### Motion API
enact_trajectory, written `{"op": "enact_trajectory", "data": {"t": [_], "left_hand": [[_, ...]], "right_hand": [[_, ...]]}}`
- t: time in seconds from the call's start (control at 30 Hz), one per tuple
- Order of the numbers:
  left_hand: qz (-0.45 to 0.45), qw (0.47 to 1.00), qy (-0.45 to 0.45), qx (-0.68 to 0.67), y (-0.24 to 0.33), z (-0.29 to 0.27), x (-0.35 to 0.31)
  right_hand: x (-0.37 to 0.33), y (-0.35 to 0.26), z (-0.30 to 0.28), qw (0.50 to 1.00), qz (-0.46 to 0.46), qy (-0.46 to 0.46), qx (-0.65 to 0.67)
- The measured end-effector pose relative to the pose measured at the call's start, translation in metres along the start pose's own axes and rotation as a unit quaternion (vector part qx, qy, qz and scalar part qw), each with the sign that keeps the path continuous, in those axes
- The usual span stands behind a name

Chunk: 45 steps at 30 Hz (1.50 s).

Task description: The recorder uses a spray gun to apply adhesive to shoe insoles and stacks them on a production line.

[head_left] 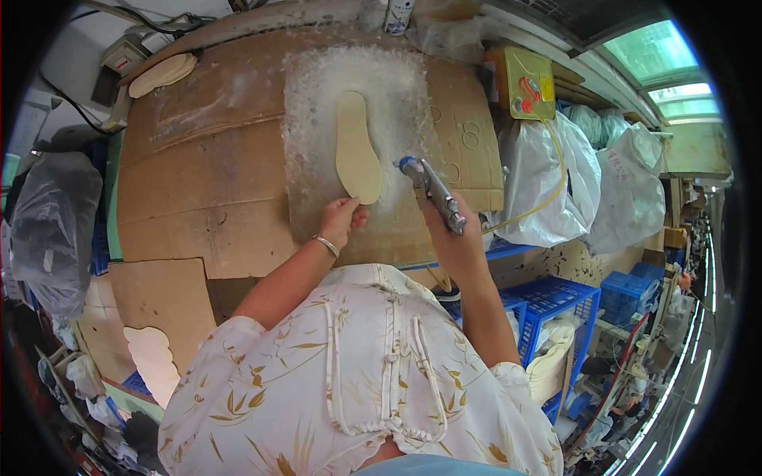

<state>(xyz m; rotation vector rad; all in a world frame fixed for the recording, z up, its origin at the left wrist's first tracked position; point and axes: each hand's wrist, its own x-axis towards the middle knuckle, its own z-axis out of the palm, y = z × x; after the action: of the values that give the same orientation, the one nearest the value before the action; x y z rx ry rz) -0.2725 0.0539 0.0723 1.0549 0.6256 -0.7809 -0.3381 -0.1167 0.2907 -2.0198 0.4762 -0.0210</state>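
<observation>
A cream shoe insole (353,143) lies lengthwise on a whitish, residue-coated patch of the cardboard-covered table. My left hand (341,220), with a bracelet at the wrist, pinches the insole's near end between thumb and fingers. To the right, my right hand (459,238) is wrapped round a metal spray gun (432,194) with a blue nozzle tip. The nozzle is held above the coated patch, apart from the insole, and points toward it. A yellow hose (536,208) runs from near the gun to the right.
More insoles (163,75) lie stacked at the far left. A yellow can (524,83) and white plastic bags (556,182) stand along the right side. Blue crates (559,297) are at the lower right, a grey bag (55,230) at the left. Several rubber bands (470,135) lie on the cardboard.
</observation>
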Motion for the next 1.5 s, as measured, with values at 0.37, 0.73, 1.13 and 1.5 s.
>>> {"op": "enact_trajectory", "data": {"t": [0.37,0.73,1.13,1.5], "left_hand": [[0.010,1.000,-0.004,0.010,0.001,0.000,-0.003],[0.010,1.000,-0.005,0.016,-0.001,0.001,-0.001],[0.005,1.000,-0.002,0.001,-0.002,0.000,0.000],[-0.001,1.000,-0.012,0.018,-0.004,-0.004,-0.002]], "right_hand": [[-0.017,-0.004,-0.002,1.000,-0.004,-0.029,0.011],[-0.027,-0.005,-0.005,1.000,0.010,-0.017,-0.002],[-0.041,0.002,-0.006,1.000,0.008,-0.019,-0.021],[-0.057,0.002,-0.006,0.999,-0.006,-0.029,-0.031]]}}
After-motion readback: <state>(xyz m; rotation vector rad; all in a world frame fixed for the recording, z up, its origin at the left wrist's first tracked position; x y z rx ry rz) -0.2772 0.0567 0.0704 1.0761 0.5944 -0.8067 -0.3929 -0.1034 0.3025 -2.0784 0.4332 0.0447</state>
